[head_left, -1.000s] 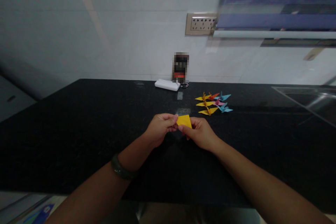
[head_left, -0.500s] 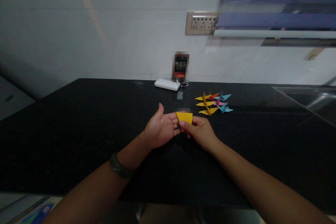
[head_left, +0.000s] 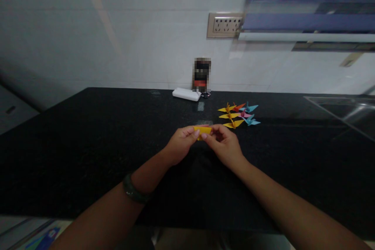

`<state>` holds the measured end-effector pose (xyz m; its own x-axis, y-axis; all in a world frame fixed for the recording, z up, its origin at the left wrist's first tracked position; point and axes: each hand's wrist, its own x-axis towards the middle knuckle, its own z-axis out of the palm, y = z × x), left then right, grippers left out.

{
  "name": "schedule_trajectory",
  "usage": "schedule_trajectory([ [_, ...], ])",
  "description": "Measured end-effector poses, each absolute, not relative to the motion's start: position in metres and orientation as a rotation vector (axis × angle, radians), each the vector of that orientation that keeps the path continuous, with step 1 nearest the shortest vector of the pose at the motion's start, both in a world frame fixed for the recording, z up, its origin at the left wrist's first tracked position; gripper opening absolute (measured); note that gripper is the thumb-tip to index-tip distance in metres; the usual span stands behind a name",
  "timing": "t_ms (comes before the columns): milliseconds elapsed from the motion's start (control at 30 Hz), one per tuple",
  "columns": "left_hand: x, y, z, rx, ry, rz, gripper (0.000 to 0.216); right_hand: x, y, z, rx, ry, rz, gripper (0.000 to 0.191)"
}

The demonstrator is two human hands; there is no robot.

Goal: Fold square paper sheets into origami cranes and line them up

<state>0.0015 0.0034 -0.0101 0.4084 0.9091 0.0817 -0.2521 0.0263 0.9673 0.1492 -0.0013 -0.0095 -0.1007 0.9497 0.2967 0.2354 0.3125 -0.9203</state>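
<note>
Between both hands is a small piece of folded yellow origami paper [head_left: 204, 129], raised above the dark countertop. My left hand [head_left: 181, 144] grips its left side, thumb on the near face and fingers behind. From the other side my right hand [head_left: 225, 144] pinches it near the lower right, with the thumb tip close to the left thumb. The fingers behind the paper are partly hidden. Just beyond my right hand stand folded paper cranes: yellow ones [head_left: 233, 124], an orange one [head_left: 239, 107], a pink one [head_left: 243, 114] and blue ones [head_left: 251, 121].
A white rectangular device [head_left: 186, 94] lies by the wall, beside a blurred-out upright object [head_left: 201, 74]. The black countertop [head_left: 88, 133] runs along a tiled wall with a socket plate [head_left: 225, 25]. At the right is a sink [head_left: 351, 111].
My left hand has gone from flat and palm-up to closed on the paper. The yellow paper has turned, showing a narrower strip, and shifted slightly left.
</note>
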Motion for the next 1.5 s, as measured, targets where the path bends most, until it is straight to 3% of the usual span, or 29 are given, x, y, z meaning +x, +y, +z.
schedule_trajectory([
  [233,-0.001,0.004,-0.008,1.451,0.993,1.11,0.028,0.153,0.001,-0.007,-1.101,-1.524,0.815,0.014],
  [600,0.004,-0.001,-0.004,1.112,0.972,1.148,0.027,0.152,0.004,-0.009,-1.097,-1.429,0.955,0.019],
  [800,0.004,-0.001,-0.005,0.993,0.863,1.104,0.024,0.154,0.004,-0.011,-1.017,-1.597,0.689,0.007],
  [1500,0.0,0.0,0.003,0.775,0.857,1.021,0.014,0.166,0.005,-0.006,-0.673,-2.111,0.206,0.03],
])
